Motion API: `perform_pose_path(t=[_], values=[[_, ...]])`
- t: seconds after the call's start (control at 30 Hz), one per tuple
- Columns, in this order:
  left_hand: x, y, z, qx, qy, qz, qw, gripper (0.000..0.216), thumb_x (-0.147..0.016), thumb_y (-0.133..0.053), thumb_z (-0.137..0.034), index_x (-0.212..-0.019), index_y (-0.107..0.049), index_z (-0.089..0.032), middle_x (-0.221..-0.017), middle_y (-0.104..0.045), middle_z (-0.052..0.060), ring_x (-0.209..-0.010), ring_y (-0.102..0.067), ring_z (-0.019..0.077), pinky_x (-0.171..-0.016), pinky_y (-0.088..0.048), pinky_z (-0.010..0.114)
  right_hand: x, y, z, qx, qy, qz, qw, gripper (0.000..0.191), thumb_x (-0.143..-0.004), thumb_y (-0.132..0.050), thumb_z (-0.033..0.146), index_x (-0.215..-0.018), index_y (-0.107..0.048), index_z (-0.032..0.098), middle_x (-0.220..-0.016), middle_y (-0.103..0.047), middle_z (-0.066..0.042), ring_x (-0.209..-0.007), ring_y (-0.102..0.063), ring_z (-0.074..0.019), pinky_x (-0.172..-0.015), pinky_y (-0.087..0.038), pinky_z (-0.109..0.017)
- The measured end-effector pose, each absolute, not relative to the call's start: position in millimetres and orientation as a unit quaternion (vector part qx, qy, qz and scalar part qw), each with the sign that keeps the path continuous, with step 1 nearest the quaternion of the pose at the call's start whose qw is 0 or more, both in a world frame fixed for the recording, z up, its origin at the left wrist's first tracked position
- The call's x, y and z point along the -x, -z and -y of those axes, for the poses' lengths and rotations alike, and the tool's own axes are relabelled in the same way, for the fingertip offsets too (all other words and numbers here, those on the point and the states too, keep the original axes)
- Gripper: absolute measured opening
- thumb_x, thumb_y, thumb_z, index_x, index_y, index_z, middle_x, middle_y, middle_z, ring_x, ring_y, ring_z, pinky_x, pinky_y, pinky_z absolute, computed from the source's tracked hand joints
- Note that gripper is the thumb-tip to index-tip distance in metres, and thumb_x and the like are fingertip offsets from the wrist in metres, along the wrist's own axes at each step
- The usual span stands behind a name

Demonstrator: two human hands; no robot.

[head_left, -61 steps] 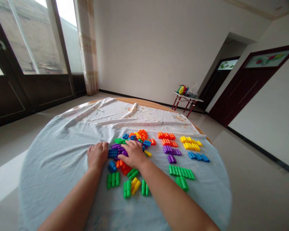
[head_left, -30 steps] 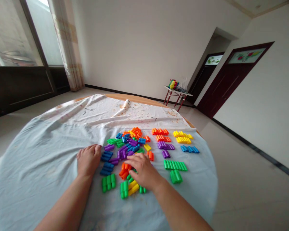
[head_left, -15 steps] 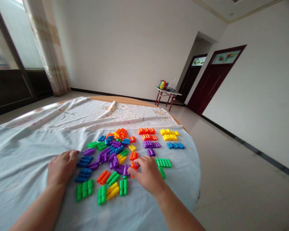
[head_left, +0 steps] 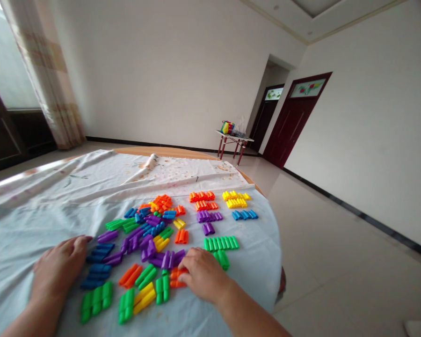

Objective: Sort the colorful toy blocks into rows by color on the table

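My right hand [head_left: 206,275] is at the near right of a loose pile of plastic building pieces. Its thumb and fingertips close on some joined orange tube pieces [head_left: 177,277], partly hidden by the fingers. Just left of these lies a green pair [head_left: 162,289]. Purple pieces [head_left: 168,259] lie right behind them. Palm down on the cloth, my left hand [head_left: 59,264] rests with its fingers stretched out and holds nothing. Blue pieces [head_left: 100,252] are beside its fingertips, and a joined green block [head_left: 96,301] sits nearer to me.
Sorted rows of orange [head_left: 201,196], yellow [head_left: 236,203], purple [head_left: 209,216], blue [head_left: 244,214] and green [head_left: 221,243] pieces lie on the right. A wrinkled pale cloth [head_left: 242,285] covers the round table. A small table [head_left: 234,137] stands by the far wall.
My right hand has brought the orange pieces nearer to me, down beside the green pair. The view has turned slightly right. My left hand still rests left of the pile.
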State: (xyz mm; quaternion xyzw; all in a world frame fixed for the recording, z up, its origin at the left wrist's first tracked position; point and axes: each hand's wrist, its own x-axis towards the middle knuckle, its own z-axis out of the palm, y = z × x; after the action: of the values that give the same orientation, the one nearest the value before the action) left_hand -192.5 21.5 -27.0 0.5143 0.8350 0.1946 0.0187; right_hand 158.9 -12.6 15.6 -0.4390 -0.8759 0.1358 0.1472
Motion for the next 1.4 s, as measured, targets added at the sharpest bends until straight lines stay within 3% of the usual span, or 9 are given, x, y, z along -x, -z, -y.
perform_pose_path(t=[0.17,0.33,0.47,0.63,0.87,1.13,1.4], values=[[193,27,-22,-0.52,-0.195,-0.832,0.025,0.057,-0.082,-0.016,-0.044,-0.104,-0.065,-0.024,-0.12,-0.061,0.008,-0.109,-0.053,0.0298,-0.09,-0.038,0.042,-161,-15,11,0.404,-0.152,0.888,0.159,0.011,-0.077,-0.065,0.023,-0.087,-0.069,0.02,-0.085,-0.066,-0.003,-0.088,-0.059,-0.0175,-0.085,-0.043,-0.027],[199,35,-25,-0.524,-0.191,-0.83,0.026,0.059,-0.083,-0.013,-0.045,-0.102,-0.065,-0.024,-0.121,-0.061,0.006,-0.111,-0.052,0.0273,-0.092,-0.037,0.039,-173,-38,-10,0.4,-0.201,0.849,0.282,0.011,-0.077,-0.064,0.018,-0.087,-0.066,0.019,-0.098,-0.065,-0.003,-0.099,-0.057,-0.0151,-0.09,-0.041,-0.027],[201,38,-28,-0.528,-0.178,-0.83,0.026,0.063,-0.083,-0.008,-0.046,-0.103,-0.063,-0.025,-0.123,-0.06,0.005,-0.113,-0.051,0.0261,-0.096,-0.034,0.038,-191,-58,-65,0.482,-0.252,0.769,0.337,0.015,-0.079,-0.059,0.023,-0.091,-0.065,0.017,-0.092,-0.068,-0.004,-0.087,-0.063,-0.0158,-0.078,-0.048,-0.027],[198,37,-29,-0.538,-0.183,-0.822,0.016,0.062,-0.082,-0.008,-0.047,-0.102,-0.063,-0.025,-0.121,-0.061,0.005,-0.115,-0.05,0.0229,-0.1,-0.031,0.037,-195,-62,-143,0.623,-0.157,0.707,0.296,0.017,-0.08,-0.056,0.027,-0.086,-0.067,0.016,-0.086,-0.071,-0.003,-0.079,-0.065,-0.0143,-0.07,-0.047,-0.021],[196,37,-27,-0.537,-0.203,-0.819,0.008,0.059,-0.082,-0.012,-0.047,-0.098,-0.065,-0.026,-0.118,-0.063,0.003,-0.115,-0.05,0.0221,-0.1,-0.03,0.04,-174,-51,-201,0.706,-0.055,0.668,0.23,0.019,-0.078,-0.055,0.03,-0.083,-0.069,0.019,-0.09,-0.07,-0.007,-0.086,-0.064,-0.0198,-0.071,-0.044,-0.025],[188,27,-24,-0.536,-0.214,-0.817,0.009,0.059,-0.081,-0.012,-0.049,-0.095,-0.065,-0.028,-0.114,-0.065,0.002,-0.111,-0.053,0.022,-0.096,-0.033,0.04,-159,-34,-216,0.718,0.013,0.678,0.153,0.021,-0.078,-0.056,0.037,-0.083,-0.069,0.021,-0.09,-0.069,-0.008,-0.088,-0.063,-0.0208,-0.073,-0.042,-0.028],[191,33,-23,-0.542,-0.221,-0.811,-0.008,0.057,-0.083,-0.013,-0.047,-0.094,-0.065,-0.028,-0.112,-0.065,0.004,-0.111,-0.053,0.0227,-0.096,-0.033,0.04,-159,-41,-212,0.708,0.027,0.69,0.149,0.026,-0.08,-0.055,0.041,-0.084,-0.068,0.019,-0.092,-0.068,-0.01,-0.091,-0.061,-0.0212,-0.076,-0.042,-0.029]])
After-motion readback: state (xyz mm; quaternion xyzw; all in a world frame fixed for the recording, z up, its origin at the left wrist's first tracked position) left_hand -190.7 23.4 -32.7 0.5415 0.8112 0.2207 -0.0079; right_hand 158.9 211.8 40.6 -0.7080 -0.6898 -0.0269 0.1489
